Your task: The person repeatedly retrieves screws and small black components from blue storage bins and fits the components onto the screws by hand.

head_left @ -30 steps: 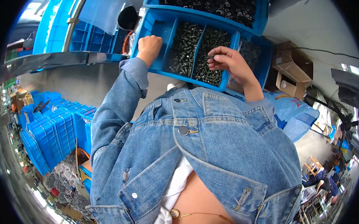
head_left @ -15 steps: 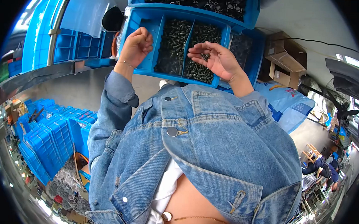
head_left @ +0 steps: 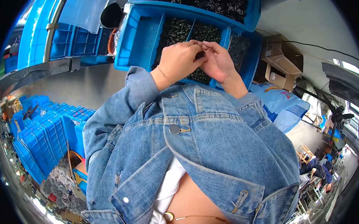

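Note:
My left hand (head_left: 179, 63) is curled, its fingertips meeting those of my right hand (head_left: 217, 62) over the divided blue bin (head_left: 124, 49). Whatever lies between the fingertips is hidden. My right palm faces inward with the fingers bent. Beneath both hands, two compartments hold dark metal bolt-like parts (head_left: 176, 29); the left compartment (head_left: 147, 34) shows its bare blue bottom. Behind is another blue bin (head_left: 254, 15) with black clip-like parts (head_left: 216, 3).
Open cardboard boxes (head_left: 284, 58) and a light blue bag (head_left: 282, 102) lie at right, near a black fan (head_left: 337, 115). Stacked blue crates (head_left: 46, 136) stand at lower left. A metal pole (head_left: 50, 38) rises at upper left. Another person (head_left: 319, 170) is far right.
My left hand has moved right from over the left compartment to meet my right hand. A small dark part seen earlier in my right hand is now hidden.

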